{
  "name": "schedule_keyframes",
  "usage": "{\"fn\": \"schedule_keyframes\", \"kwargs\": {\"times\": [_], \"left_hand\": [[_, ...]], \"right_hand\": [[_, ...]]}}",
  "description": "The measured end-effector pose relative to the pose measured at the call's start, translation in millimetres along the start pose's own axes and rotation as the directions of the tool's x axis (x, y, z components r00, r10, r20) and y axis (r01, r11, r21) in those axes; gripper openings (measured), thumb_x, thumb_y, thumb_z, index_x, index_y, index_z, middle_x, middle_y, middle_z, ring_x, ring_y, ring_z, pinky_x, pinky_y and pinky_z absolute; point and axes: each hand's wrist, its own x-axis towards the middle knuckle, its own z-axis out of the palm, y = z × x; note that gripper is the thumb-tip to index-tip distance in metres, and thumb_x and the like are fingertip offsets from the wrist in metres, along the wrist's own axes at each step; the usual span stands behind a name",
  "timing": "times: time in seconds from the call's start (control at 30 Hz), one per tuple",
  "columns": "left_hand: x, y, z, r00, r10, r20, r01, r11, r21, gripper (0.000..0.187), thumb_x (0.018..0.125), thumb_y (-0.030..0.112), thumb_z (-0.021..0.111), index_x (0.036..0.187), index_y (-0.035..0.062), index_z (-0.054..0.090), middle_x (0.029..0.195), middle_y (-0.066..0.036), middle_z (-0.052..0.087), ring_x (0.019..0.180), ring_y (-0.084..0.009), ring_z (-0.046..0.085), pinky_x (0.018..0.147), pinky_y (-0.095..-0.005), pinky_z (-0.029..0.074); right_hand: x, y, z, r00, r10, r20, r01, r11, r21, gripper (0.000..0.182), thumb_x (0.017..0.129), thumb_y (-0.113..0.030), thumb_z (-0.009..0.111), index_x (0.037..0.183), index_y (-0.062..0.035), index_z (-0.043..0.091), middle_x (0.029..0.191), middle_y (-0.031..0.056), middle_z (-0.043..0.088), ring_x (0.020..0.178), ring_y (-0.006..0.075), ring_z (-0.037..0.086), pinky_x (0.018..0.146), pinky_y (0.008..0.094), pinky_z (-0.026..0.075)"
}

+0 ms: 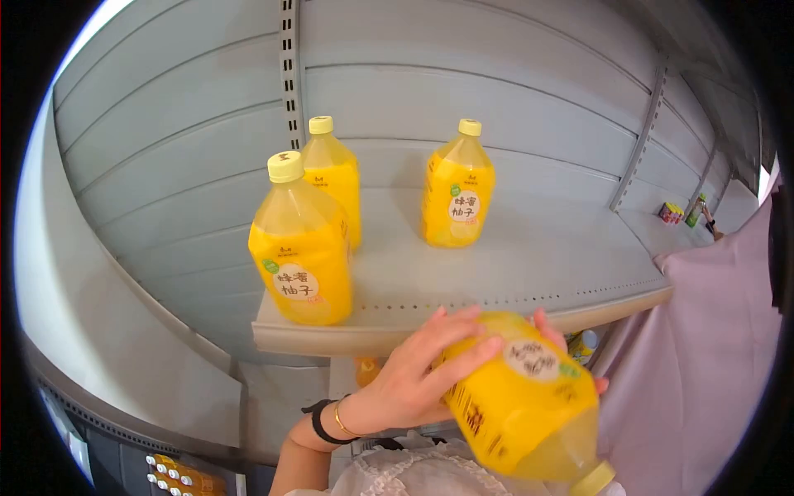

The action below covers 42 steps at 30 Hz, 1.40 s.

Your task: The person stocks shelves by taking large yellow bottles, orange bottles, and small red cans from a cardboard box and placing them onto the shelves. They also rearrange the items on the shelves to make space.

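Observation:
A large bottle of yellow drink (529, 397) is tilted in front of my chest, its yellow cap pointing down to the lower right and its base toward the shelf edge. My left hand (438, 360) is closed round its left side near the base, with a black band and a gold bracelet at the wrist. Of my right hand (550, 331), only fingertips show past the bottle's far right side; the rest is hidden behind it. Three matching bottles stand upright on the shelf: one at the front left (302, 256), one behind it (346, 178) and one farther right (459, 198).
The grey shelf (529, 264) has a raised front lip and a slotted back panel. Pink cloth (670, 355) hangs at the right. Several small orange bottles (182, 478) stand low at the left. Far right, another person's hand (713, 227) is near a green bottle (695, 212).

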Motion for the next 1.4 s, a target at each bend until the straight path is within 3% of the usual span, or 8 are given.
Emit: {"fn": "schedule_keyframes", "kwargs": {"times": [0.17, 0.27, 0.37, 0.83, 1.17, 1.23, 1.33, 1.4], "left_hand": [[20.5, -17.5, 11.6, 0.989, -0.14, -0.047, 0.14, 0.99, 0.003, 0.086, 0.068, 0.014, 0.078, 0.139, 0.0031, 0.03, 0.134, -0.021, 0.04, 0.128, -0.0425, 0.038, 0.102, -0.0513, 0.035], [30.0, -25.9, 9.1, 0.961, -0.277, 0.016, 0.276, 0.959, 0.056, 0.095, 0.071, 0.018, 0.078, 0.142, -0.0009, 0.017, 0.137, -0.025, 0.035, 0.128, -0.044, 0.036, 0.104, -0.0468, 0.034], [34.2, -32.8, 12.4, 0.93, -0.367, 0.0, 0.362, 0.918, 0.165, 0.096, 0.074, 0.024, 0.076, 0.141, -0.0066, 0.015, 0.136, -0.028, 0.035, 0.125, -0.0433, 0.04, 0.101, -0.042, 0.038], [36.1, -42.6, 21.4, 0.684, -0.727, 0.061, 0.712, 0.683, 0.162, 0.103, 0.078, 0.036, 0.072, 0.141, -0.0117, 0.005, 0.123, -0.03, 0.05, 0.098, -0.0409, 0.06, 0.078, -0.0407, 0.05], [37.7, -36.9, 21.1, 0.651, -0.757, 0.053, 0.734, 0.646, 0.209, 0.105, 0.079, 0.04, 0.07, 0.141, -0.0104, 0.002, 0.127, -0.029, 0.048, 0.102, -0.041, 0.058, 0.078, -0.041, 0.05], [33.5, -41.0, 24.0, 0.808, -0.585, -0.062, 0.575, 0.763, 0.295, 0.104, 0.08, 0.041, 0.068, 0.141, -0.0108, 0.002, 0.138, -0.031, 0.034, 0.109, -0.0438, 0.054, 0.081, -0.0403, 0.05], [34.1, -40.2, 25.5, 0.91, -0.382, -0.16, 0.414, 0.843, 0.343, 0.101, 0.083, 0.038, 0.067, 0.143, -0.0072, 0.0, 0.146, -0.03, 0.018, 0.114, -0.0459, 0.05, 0.083, -0.0425, 0.049], [18.8, -37.2, 22.9, 0.94, -0.231, -0.252, 0.324, 0.837, 0.441, 0.089, 0.082, 0.035, 0.067, 0.142, -0.0034, 0.014, 0.141, -0.03, 0.029, 0.11, -0.0439, 0.054, 0.081, -0.0417, 0.05]], "right_hand": [[49.7, -17.0, 11.6, 0.937, 0.228, -0.265, -0.187, 0.967, 0.172, 0.085, 0.086, -0.068, 0.041, 0.142, -0.0044, 0.028, 0.135, 0.0186, 0.042, 0.123, 0.0317, 0.043, 0.105, 0.0461, 0.035], [58.2, 3.8, -29.8, 0.983, -0.162, 0.08, 0.157, 0.543, -0.825, 0.092, 0.08, -0.019, 0.073, 0.146, -0.0034, 0.011, 0.137, 0.0151, 0.041, 0.127, 0.0236, 0.04, 0.107, 0.0404, 0.032], [71.1, -4.6, -40.2, 0.967, 0.23, -0.11, -0.234, 0.625, -0.745, 0.104, 0.073, -0.005, 0.076, 0.147, -0.0034, 0.003, 0.138, 0.0143, 0.04, 0.127, 0.0231, 0.04, 0.107, 0.0389, 0.031], [97.9, -4.2, -31.2, 0.977, 0.211, -0.02, -0.106, 0.404, -0.909, 0.097, 0.081, -0.02, 0.07, 0.146, 0.001, 0.002, 0.132, 0.0253, 0.046, 0.119, 0.0365, 0.05, 0.098, 0.0385, 0.039], [93.9, -5.7, -28.9, 0.979, 0.202, -0.027, -0.105, 0.387, -0.916, 0.096, 0.082, -0.025, 0.069, 0.144, 0.0062, 0.002, 0.136, 0.029, 0.04, 0.124, 0.0383, 0.045, 0.101, 0.0391, 0.037], [89.6, -5.3, -26.8, 0.978, 0.205, -0.038, -0.118, 0.392, -0.913, 0.097, 0.082, -0.027, 0.069, 0.144, 0.0072, 0.002, 0.138, 0.0303, 0.036, 0.126, 0.0382, 0.042, 0.102, 0.0396, 0.035], [78.1, 4.8, -35.4, 0.993, 0.041, 0.107, 0.086, 0.342, -0.936, 0.099, 0.082, -0.029, 0.069, 0.143, 0.0085, 0.001, 0.141, 0.0325, 0.028, 0.132, 0.0395, 0.034, 0.106, 0.043, 0.03], [54.3, 20.5, -58.5, 0.859, -0.446, 0.25, 0.397, 0.274, -0.876, 0.093, 0.081, -0.029, 0.067, 0.142, 0.0101, 0.01, 0.143, 0.033, 0.021, 0.135, 0.0405, 0.027, 0.108, 0.0462, 0.026]]}}
